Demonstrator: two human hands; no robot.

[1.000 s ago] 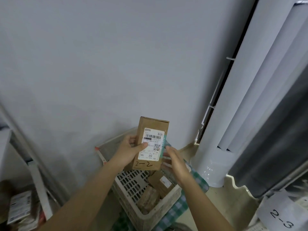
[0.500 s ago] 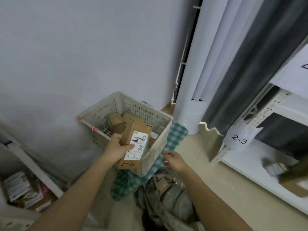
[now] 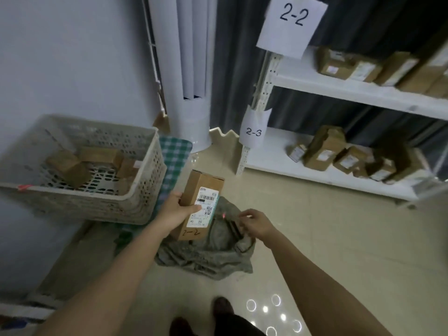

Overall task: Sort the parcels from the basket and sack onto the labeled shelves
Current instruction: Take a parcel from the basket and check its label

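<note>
Several parcels (image 3: 324, 151) crowd shelf (image 3: 274, 158).

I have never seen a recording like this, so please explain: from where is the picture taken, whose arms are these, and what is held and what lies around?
There is no machine here. The picture comes from a camera worn on a person's head, looking forward and down, so the two arms are that person's own.

The left hand holds a brown box with a printed label and "2-2" written on it. The right hand holds nothing; its fingers are loosely bent above a grey-green sack on the floor.

To the left is a white basket with more brown boxes inside. To the right is a white shelf unit. Paper signs mark its upper level 2-2 and its lower level 2-3; both levels already hold boxes.

The held box probably belongs on the upper level.
</note>
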